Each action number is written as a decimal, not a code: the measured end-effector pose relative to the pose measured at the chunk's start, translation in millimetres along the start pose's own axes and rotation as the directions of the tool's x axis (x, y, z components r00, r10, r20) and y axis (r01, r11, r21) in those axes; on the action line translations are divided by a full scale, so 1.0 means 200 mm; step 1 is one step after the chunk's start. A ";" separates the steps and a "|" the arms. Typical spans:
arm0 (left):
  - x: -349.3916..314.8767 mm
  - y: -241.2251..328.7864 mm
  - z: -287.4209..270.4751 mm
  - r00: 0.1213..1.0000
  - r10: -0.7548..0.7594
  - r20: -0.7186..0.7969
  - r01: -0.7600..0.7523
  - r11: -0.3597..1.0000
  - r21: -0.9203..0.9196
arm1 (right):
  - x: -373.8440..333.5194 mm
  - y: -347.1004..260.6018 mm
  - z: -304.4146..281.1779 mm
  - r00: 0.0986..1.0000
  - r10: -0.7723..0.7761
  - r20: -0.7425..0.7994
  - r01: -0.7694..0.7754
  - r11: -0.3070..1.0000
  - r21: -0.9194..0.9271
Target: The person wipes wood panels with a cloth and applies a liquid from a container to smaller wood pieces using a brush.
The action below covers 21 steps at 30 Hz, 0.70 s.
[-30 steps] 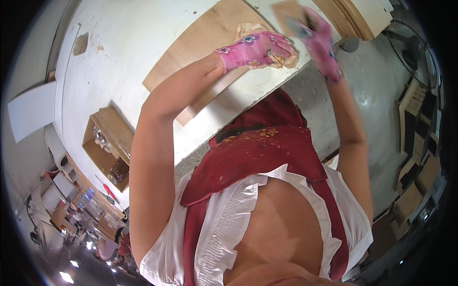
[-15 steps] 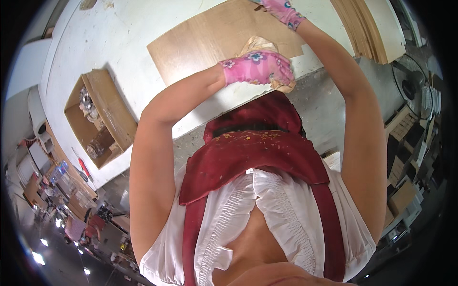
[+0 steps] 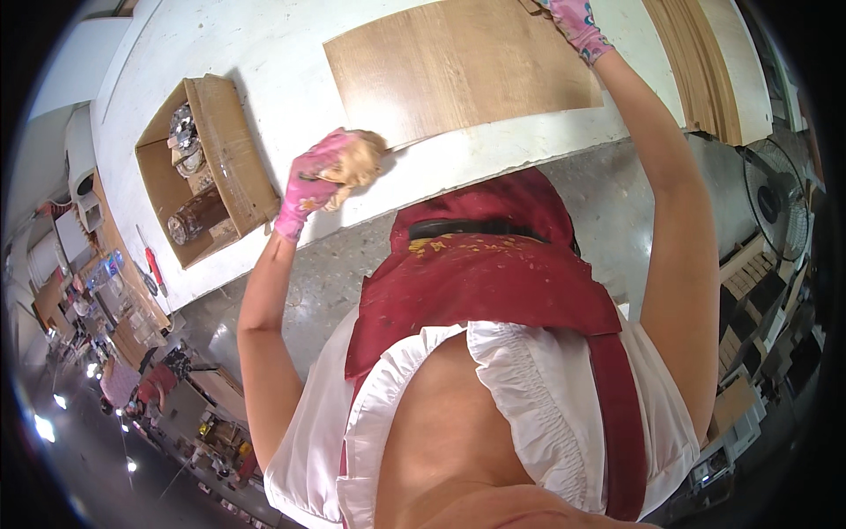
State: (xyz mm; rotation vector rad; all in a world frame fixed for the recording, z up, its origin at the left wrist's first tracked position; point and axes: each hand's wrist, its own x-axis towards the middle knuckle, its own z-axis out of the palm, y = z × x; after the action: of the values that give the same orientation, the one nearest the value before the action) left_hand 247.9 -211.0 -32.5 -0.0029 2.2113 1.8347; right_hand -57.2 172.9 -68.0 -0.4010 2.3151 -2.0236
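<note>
A thin wood-grain panel [image 3: 458, 75] lies flat on the white tabletop. My left hand [image 3: 310, 181], in a pink flowered glove, is closed around a crumpled tan cloth [image 3: 359, 160], just off the panel's near left corner. At the panel's far right, by the upper picture edge, is my right hand [image 3: 577, 26], gloved the same way. Its fingers are bent and partly cut off by the picture edge. A small brown piece [image 3: 532, 7] shows at its fingertips; I cannot make out what it is.
An open cardboard box [image 3: 231, 159] with a brown jar and a clear-wrapped item stands on the left. Beside it lies a red-handled tool [image 3: 152, 264]. Stacked wooden strips [image 3: 696, 70] lie at the right end. A black fan [image 3: 775, 198] stands beyond the table.
My left hand has swept leftward with the cloth, from over the panel's near edge to past its left corner. The whole view has shifted; my right hand stays at the panel's far right.
</note>
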 end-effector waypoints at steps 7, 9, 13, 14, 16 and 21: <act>0.16 0.20 0.16 0.786 0.016 -0.618 0.094 0.985 0.146 | -0.17 -0.14 0.32 0.974 -0.180 -0.136 0.083 0.847 -0.525; 0.27 0.00 0.25 0.839 0.221 -0.498 -0.096 0.960 0.265 | -0.19 -0.12 0.47 0.983 -0.137 -0.120 0.033 0.781 -0.623; 0.51 -0.02 0.19 0.902 0.262 -0.343 -0.166 0.944 0.285 | -0.21 -0.16 0.55 0.977 -0.138 -0.165 0.044 0.879 -0.475; 0.60 0.01 0.15 0.900 0.262 -0.349 -0.165 0.944 0.285 | -0.22 -0.16 0.54 0.968 -0.128 -0.216 0.052 0.944 -0.326; 0.73 0.07 0.08 0.867 0.327 -0.376 -0.102 0.855 0.509 | -0.23 -0.19 0.53 0.983 0.006 -0.185 -0.060 0.956 -0.287; 0.94 0.20 0.08 0.956 0.158 -0.248 -0.053 0.922 0.384 | -0.21 -0.11 0.51 0.944 -0.126 -0.306 0.031 0.954 -0.298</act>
State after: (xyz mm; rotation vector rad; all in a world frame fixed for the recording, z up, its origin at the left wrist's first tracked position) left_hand 62.8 -156.5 -34.7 -0.0682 2.7791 1.5065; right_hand 7.5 80.5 -66.6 -0.1841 2.8523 -1.9076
